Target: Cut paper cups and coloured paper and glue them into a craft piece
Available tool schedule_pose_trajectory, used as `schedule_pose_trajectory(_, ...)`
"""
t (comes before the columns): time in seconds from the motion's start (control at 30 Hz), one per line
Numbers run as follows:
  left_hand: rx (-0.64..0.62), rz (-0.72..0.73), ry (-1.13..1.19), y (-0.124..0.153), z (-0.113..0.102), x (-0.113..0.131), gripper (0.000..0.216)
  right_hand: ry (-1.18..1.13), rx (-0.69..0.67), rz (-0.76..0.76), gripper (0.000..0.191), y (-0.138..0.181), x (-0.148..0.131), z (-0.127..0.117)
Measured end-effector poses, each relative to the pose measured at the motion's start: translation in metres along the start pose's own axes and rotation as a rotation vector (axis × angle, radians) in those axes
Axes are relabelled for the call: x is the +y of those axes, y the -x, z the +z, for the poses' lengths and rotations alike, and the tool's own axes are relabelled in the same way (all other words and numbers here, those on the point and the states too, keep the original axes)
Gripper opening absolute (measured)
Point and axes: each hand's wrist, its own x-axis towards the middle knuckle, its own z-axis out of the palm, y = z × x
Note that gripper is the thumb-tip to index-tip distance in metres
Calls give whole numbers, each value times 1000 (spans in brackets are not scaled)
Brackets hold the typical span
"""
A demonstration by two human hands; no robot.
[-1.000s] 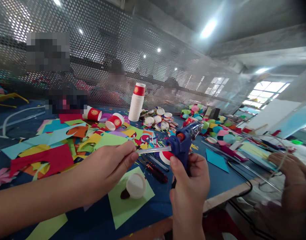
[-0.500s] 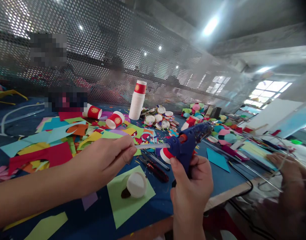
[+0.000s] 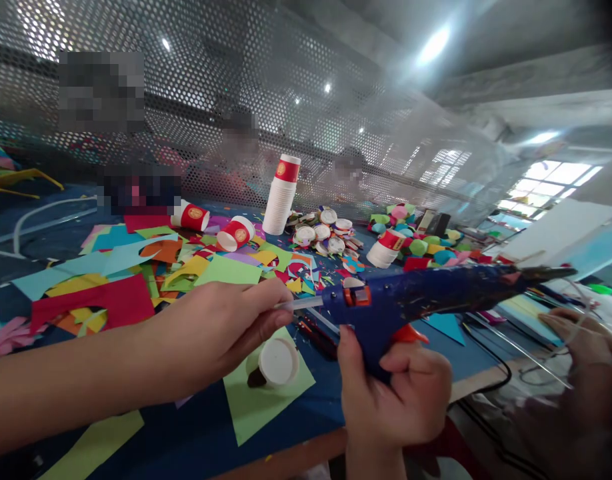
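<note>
In my right hand [image 3: 393,387] is a blue hot glue gun [image 3: 416,293], held by its handle, with its dark nozzle pointing right. An orange trigger shows beside my curled fingers. My left hand [image 3: 256,313] pinches a clear glue stick [image 3: 309,303], whose far end meets the rear of the gun. Below my hands a white paper cup [image 3: 279,362], its round end facing up, sits on a light green paper square [image 3: 246,420], with a dark brown patch at its side. Partly behind the gun and my hand lies a tool with dark red handles [image 3: 319,337].
Coloured paper scraps [image 3: 101,293] cover the left of the blue table. A tall stack of paper cups [image 3: 281,200] stands behind, beside a pile of small round pieces [image 3: 326,230]. Another person's hand [image 3: 581,333] is at the right, near cables. A perforated screen [image 3: 196,87] rises at the back.
The glue gun has swung from pointing away to pointing right, showing its side. The visible length of glue stick between my left hand and the gun is shorter.
</note>
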Motion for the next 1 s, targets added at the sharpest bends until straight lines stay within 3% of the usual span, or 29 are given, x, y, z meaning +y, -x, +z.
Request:
schedule_pose_trajectory(0.2, 78, 88, -63, 0, 3, 3, 30, 39, -29, -38, 42, 2, -3, -3)
schedule_pose_trajectory(0.43, 30, 168, -100, 2, -5, 11, 23, -16, -87, -41, 42, 6, -11, -7)
schedule_pose_trajectory(1.0, 43, 149, -59, 8, -7, 19, 25, -64, -33, -20, 46, 6, -13, -4)
